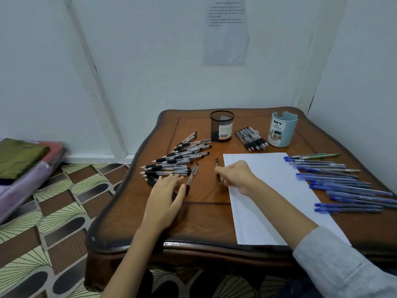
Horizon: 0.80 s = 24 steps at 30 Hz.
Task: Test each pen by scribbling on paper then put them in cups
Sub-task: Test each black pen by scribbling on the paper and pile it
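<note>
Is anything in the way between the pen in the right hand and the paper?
No, nothing visible. The right hand grips the black pen just beside the left edge of the paper, with only a strip of bare table between them.

One table (204,222), two cups — black mesh cup (222,125) upper centre, pale blue cup (281,130) upper right, one paper sheet (268,168), one wall notice (225,35), three pen groups — large black heap (178,160), small black bundle (251,138), blue heap (343,186), each overlapped beyond exact count, one green pen (326,155).
</note>
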Motion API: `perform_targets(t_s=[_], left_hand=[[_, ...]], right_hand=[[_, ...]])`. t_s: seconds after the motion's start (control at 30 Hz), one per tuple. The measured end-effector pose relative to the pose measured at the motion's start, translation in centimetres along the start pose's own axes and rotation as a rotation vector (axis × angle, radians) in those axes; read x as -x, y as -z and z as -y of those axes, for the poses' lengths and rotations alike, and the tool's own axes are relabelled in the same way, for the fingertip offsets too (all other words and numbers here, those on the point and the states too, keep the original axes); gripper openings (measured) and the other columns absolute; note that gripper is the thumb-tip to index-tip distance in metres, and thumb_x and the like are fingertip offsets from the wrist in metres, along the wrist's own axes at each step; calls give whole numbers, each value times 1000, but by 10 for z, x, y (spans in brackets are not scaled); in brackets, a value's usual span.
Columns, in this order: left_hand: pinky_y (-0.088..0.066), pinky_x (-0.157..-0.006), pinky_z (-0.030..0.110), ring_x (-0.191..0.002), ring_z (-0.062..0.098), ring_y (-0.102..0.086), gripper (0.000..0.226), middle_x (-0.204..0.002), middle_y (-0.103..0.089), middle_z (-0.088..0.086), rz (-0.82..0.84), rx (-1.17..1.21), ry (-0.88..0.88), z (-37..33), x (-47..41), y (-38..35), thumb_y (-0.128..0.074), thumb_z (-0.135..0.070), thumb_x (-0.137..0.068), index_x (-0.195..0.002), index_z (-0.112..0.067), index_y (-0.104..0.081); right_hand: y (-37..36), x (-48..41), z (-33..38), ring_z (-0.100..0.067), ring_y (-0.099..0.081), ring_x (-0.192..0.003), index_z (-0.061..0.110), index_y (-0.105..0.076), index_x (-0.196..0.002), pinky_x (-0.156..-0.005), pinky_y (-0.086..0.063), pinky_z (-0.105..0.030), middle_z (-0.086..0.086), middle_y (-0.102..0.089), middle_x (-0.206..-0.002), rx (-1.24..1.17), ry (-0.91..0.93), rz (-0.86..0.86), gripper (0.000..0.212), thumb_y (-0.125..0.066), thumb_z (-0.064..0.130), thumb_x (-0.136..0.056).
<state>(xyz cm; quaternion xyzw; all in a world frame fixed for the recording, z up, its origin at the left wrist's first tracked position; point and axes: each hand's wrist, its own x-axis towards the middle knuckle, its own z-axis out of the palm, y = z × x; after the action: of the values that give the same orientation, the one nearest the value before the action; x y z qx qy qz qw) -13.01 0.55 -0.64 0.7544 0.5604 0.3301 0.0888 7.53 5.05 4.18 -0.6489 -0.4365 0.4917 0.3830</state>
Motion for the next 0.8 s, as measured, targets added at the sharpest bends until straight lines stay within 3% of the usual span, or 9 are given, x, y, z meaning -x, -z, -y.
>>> perform_targets(t_s=[0.07, 0.17, 0.27, 0.4, 0.5, 0.57, 0.67, 0.8], left_hand=[[-24, -115, 32, -124, 14, -50, 54, -128, -61, 1, -15, -97, -116, -5, 2, -3, -32, -45, -91, -123, -14, -62], [-38, -106, 35, -114, 12, -55, 43, -118, -65, -2, -19, -97, -217, -21, 4, -13, -39, -36, -91, -116, -14, -66], [-37, -106, 30, -120, 11, -52, 39, -123, -63, -3, 47, -57, -263, -45, -2, -27, -42, -34, -93, -118, -16, -65], [-20, -112, 22, -138, 7, -32, 38, -144, -46, -6, 202, -18, -275, -69, -23, -45, -46, -32, -98, -134, -22, -54], [-13, -109, 16, -142, 5, -24, 41, -150, -39, -6, 284, -13, -271, -70, -31, -58, -44, -33, -100, -140, -22, -48], [-14, -110, 16, -142, 5, -24, 40, -150, -39, -5, 326, 9, -248, -69, -32, -63, -44, -32, -100, -139, -22, -49], [-15, -109, 15, -141, 4, -26, 39, -149, -41, -6, 329, 44, -223, -65, -33, -65, -46, -32, -100, -137, -22, -51], [-18, -112, 19, -140, 2, -27, 39, -148, -41, -8, 346, 80, -205, -63, -34, -65, -48, -34, -98, -136, -24, -52]], right_hand=[[19, 2, 3, -9, -47, -49, 1, -63, -81, -45, -43, -15, -5, -55, -61, -240, -74, 9, 12, -71, 9, -81], [47, -2, -1, -9, -37, -42, 10, -49, -69, -36, -29, -16, -2, -42, -55, -352, -51, -44, 23, -66, 10, -84], [62, -6, -10, -9, -29, -37, 14, -37, -64, -34, -19, -17, 1, -33, -47, -428, -45, -19, 31, -54, 10, -88], [63, -7, -19, -9, -44, -38, 11, -53, -74, -35, -32, -16, -7, -56, -59, -357, -11, -54, 24, -62, 24, -92], [57, -11, -26, -11, -53, -42, 9, -58, -77, -40, -41, -18, -12, -66, -66, -300, 44, -156, 21, -70, 23, -87], [54, -14, -29, -14, -57, -44, 8, -59, -73, -43, -44, -21, -15, -68, -67, -253, 83, -212, 25, -74, 25, -83], [50, -18, -27, -16, -54, -40, 7, -59, -64, -40, -43, -23, -14, -66, -61, -109, 85, -301, 44, -79, 44, -74], [46, -26, -27, -13, -49, -36, 5, -58, -64, -37, -39, -21, -10, -63, -56, 49, 106, -397, 55, -74, 58, -71]])
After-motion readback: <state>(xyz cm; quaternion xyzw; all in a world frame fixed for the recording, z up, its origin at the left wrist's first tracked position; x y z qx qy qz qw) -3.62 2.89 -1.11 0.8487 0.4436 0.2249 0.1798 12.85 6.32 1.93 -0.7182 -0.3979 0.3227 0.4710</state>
